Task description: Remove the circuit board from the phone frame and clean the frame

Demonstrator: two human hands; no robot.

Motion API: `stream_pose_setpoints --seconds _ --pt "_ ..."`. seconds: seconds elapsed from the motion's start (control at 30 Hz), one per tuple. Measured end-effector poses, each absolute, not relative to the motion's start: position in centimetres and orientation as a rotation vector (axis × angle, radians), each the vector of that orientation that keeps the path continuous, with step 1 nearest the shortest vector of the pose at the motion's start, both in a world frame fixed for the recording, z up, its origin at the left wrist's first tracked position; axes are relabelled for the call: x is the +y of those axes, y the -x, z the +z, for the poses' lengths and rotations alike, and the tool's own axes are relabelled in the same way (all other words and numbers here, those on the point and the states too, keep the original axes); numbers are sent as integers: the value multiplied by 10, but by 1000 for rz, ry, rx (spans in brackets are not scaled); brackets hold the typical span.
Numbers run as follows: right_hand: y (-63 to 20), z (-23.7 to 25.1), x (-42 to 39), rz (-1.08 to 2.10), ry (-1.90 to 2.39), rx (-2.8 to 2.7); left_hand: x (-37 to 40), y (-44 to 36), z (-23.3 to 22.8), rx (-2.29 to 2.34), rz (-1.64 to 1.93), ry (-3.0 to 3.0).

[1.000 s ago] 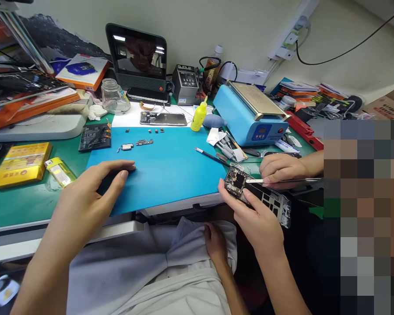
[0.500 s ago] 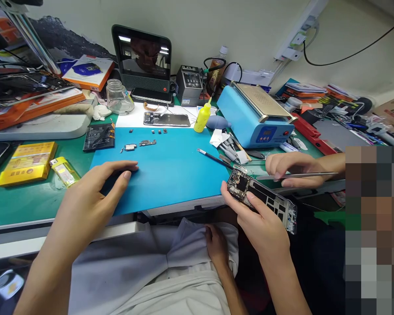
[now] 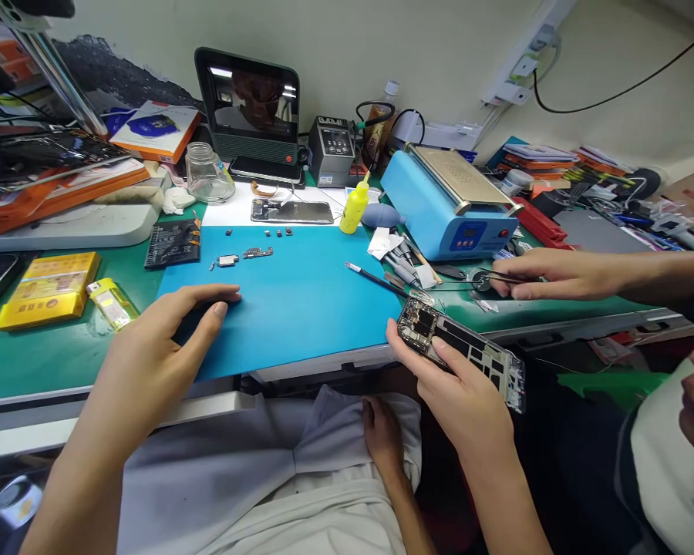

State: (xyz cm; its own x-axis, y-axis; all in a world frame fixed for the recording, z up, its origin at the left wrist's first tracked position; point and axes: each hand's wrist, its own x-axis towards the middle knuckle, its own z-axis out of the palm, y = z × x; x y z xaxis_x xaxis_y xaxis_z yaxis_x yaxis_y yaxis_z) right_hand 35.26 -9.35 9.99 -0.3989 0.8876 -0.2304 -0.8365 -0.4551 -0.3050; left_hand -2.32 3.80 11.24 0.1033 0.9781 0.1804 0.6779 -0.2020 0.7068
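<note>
My left hand (image 3: 170,351) rests over the left front edge of the blue mat (image 3: 301,308), thumb and fingers apart and nothing in it. In my right hand (image 3: 468,393) is an opened phone (image 3: 468,347), its back off and its circuit board showing, held tilted in front of the mat's right corner. To the right, a co-worker's hand (image 3: 535,276) holds tweezers (image 3: 506,276) over a small round dark item (image 3: 482,280) on the bench. Small phone parts (image 3: 257,252) lie at the mat's back left.
A black-handled tool (image 3: 375,277) lies near the phone. Behind stand a yellow squeeze bottle (image 3: 355,208), a blue heating machine (image 3: 451,208) and a glass jar (image 3: 208,173). A battery (image 3: 173,243), yellow box (image 3: 49,289) and lighter (image 3: 112,303) lie left. Another hand (image 3: 383,435) rests below.
The co-worker's hand with the tweezers has moved away from the phone, up and right to the round item on the bench. My two hands and the phone stay nearly still.
</note>
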Motion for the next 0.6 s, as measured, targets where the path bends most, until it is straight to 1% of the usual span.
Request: stream_pose_setpoints --seconds 0.13,0.27,0.6 --pt "-348 106 -92 1851 361 -100 37 23 114 1615 872 -1934" --pt "-346 110 -91 1779 404 -56 36 24 116 1598 855 -1939" --pt "-341 116 -91 1708 550 -88 36 24 118 1594 842 -1924"
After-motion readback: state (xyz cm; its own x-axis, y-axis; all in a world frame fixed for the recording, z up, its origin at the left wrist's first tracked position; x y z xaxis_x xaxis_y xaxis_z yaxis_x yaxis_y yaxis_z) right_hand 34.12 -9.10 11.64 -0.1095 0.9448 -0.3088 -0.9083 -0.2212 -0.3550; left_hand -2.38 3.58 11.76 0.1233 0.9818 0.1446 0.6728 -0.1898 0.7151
